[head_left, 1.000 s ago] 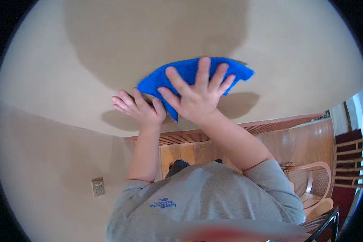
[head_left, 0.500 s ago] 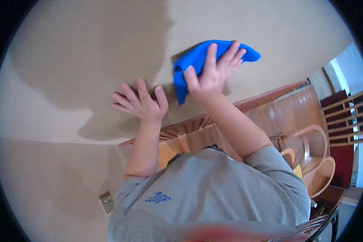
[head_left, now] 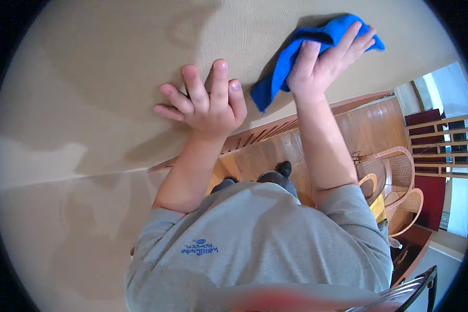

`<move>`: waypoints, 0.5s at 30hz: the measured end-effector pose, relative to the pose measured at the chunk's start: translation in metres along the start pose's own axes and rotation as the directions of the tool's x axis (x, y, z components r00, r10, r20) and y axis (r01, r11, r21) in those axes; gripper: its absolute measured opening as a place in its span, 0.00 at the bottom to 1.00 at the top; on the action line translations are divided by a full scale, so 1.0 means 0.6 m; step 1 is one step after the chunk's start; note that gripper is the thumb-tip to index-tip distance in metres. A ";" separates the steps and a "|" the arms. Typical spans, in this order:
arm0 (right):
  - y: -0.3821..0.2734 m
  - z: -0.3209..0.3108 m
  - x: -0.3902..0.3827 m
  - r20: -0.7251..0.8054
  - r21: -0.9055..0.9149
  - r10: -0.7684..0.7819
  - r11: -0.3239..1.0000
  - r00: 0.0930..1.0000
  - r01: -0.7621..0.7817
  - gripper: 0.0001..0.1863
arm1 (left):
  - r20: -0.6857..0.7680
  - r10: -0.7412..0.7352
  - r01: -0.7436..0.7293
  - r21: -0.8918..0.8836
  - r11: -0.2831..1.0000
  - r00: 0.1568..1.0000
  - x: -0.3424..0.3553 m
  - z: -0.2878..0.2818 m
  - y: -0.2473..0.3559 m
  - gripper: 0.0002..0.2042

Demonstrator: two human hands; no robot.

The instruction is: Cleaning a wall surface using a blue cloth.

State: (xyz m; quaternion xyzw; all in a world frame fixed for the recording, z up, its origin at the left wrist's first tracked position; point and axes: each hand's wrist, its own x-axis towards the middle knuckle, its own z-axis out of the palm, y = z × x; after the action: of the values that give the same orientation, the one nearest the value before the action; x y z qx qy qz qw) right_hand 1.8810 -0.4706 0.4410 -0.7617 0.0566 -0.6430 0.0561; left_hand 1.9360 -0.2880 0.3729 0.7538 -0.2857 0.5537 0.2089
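A blue cloth [head_left: 282, 66] lies bunched against the beige textured wall [head_left: 109, 67], with one corner hanging down toward the left. My right hand [head_left: 320, 73] holds it there, thumb and fingers bent over its folds. Part of the cloth is hidden under the palm. To the left, my left hand [head_left: 209, 106] has its fingers spread and nothing in it. It is at the wall, though whether the whole palm touches cannot be told. Both bare forearms reach up from grey short sleeves.
Along the wall's foot runs a reddish-brown slatted wooden strip [head_left: 265, 133] beside a wooden floor [head_left: 374, 122]. Wicker chairs [head_left: 400, 169] stand at the right, near a light wooden rack [head_left: 437, 148]. Another wall [head_left: 52, 223] meets this one at the lower left.
My right hand has moved up and to the right with the cloth, which is bunched more. My left hand has also shifted up and right, its fingers still spread.
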 end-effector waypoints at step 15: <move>0.055 -0.020 -0.005 -0.056 0.052 0.108 0.993 0.993 -0.105 0.37 | -0.053 -0.046 0.047 0.009 0.999 0.998 0.003 -0.004 0.017 0.25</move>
State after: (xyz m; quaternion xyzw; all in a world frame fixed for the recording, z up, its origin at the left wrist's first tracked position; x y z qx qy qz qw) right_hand 1.8684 -0.5027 0.4349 -0.7368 0.0829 -0.6624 0.1073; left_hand 1.9281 -0.2944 0.3752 0.7462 -0.2597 0.5700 0.2254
